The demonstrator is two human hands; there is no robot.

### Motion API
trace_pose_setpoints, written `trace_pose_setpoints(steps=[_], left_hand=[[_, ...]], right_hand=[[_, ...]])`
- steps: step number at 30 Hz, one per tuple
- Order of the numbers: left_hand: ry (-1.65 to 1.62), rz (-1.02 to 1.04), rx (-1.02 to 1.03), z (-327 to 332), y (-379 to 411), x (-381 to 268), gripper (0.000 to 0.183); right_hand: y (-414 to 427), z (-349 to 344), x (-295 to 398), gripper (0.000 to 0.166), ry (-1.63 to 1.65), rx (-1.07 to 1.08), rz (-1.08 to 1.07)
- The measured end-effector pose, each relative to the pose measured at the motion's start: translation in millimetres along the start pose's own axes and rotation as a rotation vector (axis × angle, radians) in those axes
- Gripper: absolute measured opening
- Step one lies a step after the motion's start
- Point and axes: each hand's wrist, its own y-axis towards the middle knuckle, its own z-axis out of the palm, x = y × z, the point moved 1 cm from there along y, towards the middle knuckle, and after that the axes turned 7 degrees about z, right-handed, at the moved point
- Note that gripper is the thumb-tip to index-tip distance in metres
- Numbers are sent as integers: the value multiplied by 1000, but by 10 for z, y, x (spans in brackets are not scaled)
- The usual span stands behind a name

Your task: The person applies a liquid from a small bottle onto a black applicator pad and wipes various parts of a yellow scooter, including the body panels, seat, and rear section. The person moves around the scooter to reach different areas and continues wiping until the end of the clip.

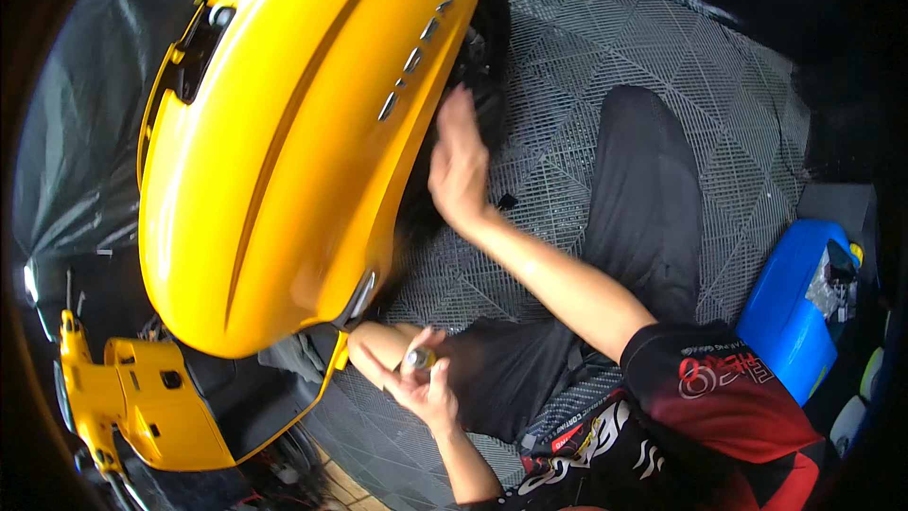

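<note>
The yellow side panel (298, 156) of a motor scooter fills the upper left and bears raised chrome lettering. My right hand (460, 170) is blurred beside the panel's lower edge, near the dark wheel area. Its fingers point away from me, and whether they hold anything is hidden. Below the panel's end, my left hand (425, 390) holds a small bottle (421, 358), its top facing up at me between thumb and fingers. A small lamp or reflector (360, 296) sits at the panel's lower corner, close to my left hand.
The scooter's yellow front section (163, 404) stands at lower left. Grey plastic grid tiles (553, 113) cover the floor, with a small black piece (507, 201) lying there. My bent legs (642, 206) are in dark trousers. A blue panel (794, 312) stands at right.
</note>
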Motion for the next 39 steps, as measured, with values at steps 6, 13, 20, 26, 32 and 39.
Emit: trace_pose_setpoints(steps=[6, 13, 20, 26, 32, 39], left_hand=[[164, -34, -193, -373, -361, 6, 119], [387, 32, -297, -415, -626, 266, 113], [377, 15, -357, -328, -646, 212, 106], [374, 21, -433, -211, -577, 190, 104], [388, 16, -433, -297, -586, 261, 104], [336, 21, -445, -377, -801, 262, 110]], right_hand=[[86, 5, -547, 40, -22, 145, -215], [450, -15, -449, 51, 34, 37, -175], [918, -47, -701, 62, 156, 34, -153], [251, 180, -433, 81, 227, -30, 401], [-794, 152, 322, 85, 332, 228, 426], [269, 208, -344, 65, 152, -43, -41]])
